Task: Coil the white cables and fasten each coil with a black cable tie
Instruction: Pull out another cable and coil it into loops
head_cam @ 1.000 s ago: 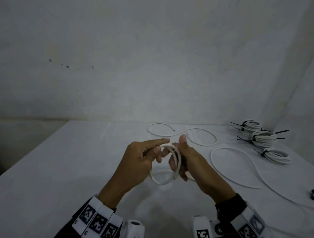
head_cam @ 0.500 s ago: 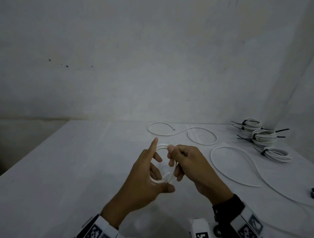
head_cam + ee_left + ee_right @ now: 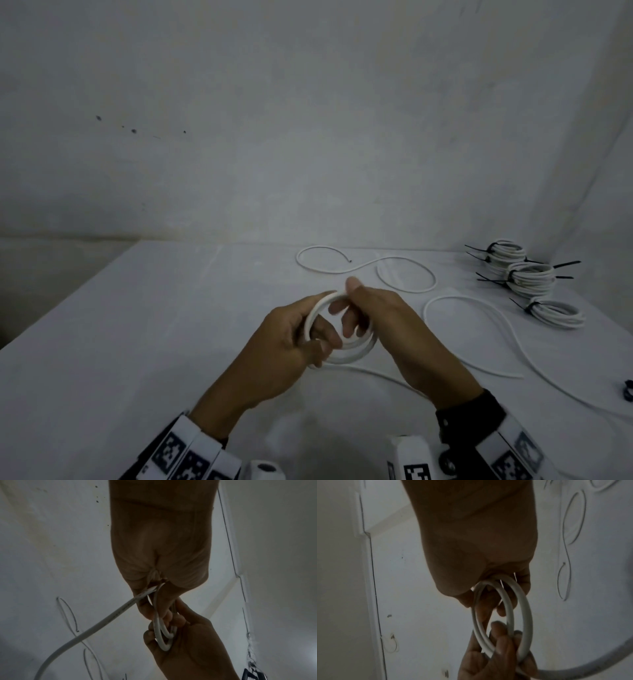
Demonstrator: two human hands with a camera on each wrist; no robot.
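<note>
**Both hands on a small white coil above the table**

We hold the coil (image 3: 342, 349) over the middle of the white table (image 3: 137, 342), whose left half lies bare out to its left edge, while the wall closes it off behind the coil. To the right of the coil we count three tied coils (image 3: 531, 279), each bound with a black cable tie (image 3: 565, 264), close to the table's far right corner. Two loose white cables lie on the table: one (image 3: 363, 269) behind the coil, one (image 3: 479, 329) to its right. Our left hand (image 3: 284, 346) curls round the coil's left side, thumb and fingers gripping it. Our right hand (image 3: 387, 318) pinches the coil's right side, fingers through the loops. A free tail (image 3: 96, 627) runs from the coil down toward the table.
</note>
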